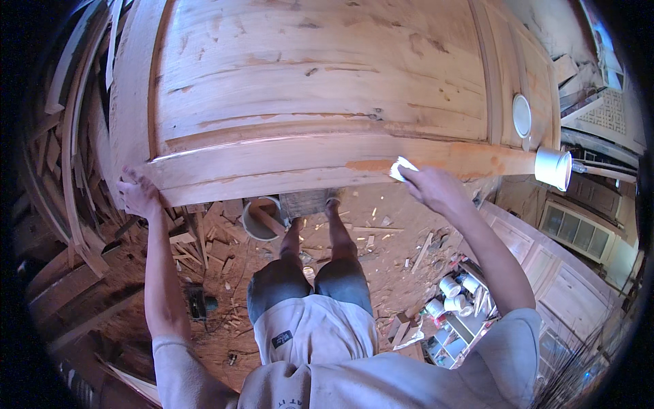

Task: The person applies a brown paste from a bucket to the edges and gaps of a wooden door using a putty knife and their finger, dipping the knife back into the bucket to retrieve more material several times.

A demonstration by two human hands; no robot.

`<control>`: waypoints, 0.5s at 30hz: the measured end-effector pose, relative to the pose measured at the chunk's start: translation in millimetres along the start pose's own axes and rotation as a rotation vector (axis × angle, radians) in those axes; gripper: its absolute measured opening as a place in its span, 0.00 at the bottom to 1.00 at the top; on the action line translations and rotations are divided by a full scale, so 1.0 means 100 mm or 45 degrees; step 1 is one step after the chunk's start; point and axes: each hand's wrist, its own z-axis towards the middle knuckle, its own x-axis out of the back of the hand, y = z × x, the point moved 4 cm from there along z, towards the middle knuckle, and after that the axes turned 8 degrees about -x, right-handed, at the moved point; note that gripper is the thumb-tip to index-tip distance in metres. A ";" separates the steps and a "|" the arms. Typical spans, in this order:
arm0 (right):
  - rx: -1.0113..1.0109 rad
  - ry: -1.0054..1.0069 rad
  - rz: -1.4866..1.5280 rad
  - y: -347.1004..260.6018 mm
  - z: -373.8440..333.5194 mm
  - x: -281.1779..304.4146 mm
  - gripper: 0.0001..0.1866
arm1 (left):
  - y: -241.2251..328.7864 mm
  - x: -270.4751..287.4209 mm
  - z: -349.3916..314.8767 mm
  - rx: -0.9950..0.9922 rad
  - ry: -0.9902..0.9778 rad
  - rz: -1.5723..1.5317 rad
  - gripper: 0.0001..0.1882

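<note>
Here, a broad wooden panel (320, 75) meets a small white pad (402, 169) along its lower rail (272, 160)

The panel fills most of the upper half of the frame, the rail crossing from left to right. Timber strips (75, 150) crowd the left edge, and pale panelled boards (569, 290) run down the lower right. Right of centre, low in the frame, a rack (446, 351) stands near several white containers (449, 286). Below the rail, left of centre, a round bucket (251, 234) has a piece of wood (268, 219) in it. The left hand (141, 195) touches the panel's lower left corner, fingers bent; whether it grips, I cannot tell. Right of centre, the right hand (436, 189) pinches the pad between thumb and fingers. At the right end of the rail sits a white tub (552, 169), and just above it a round white lid (522, 116) lies on the panel. Smallest, the pad rests against an orange-brown patch (368, 165) on the rail.
</note>
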 end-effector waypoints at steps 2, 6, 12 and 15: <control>-0.012 -0.036 0.045 0.21 -0.07 0.07 0.14 | -0.08 -0.04 0.01 0.044 -0.084 0.057 0.39; -0.187 0.258 0.597 0.12 -0.26 -0.14 0.18 | -0.03 0.02 -0.02 0.017 -0.060 0.020 0.40; -0.184 0.501 1.075 -1.08 -0.23 -0.56 0.24 | 0.15 0.16 -0.07 -0.034 0.028 -0.027 0.42; -0.312 0.666 1.003 -1.37 -0.08 -0.59 0.25 | 0.14 0.12 -0.05 -0.077 0.065 -0.066 0.40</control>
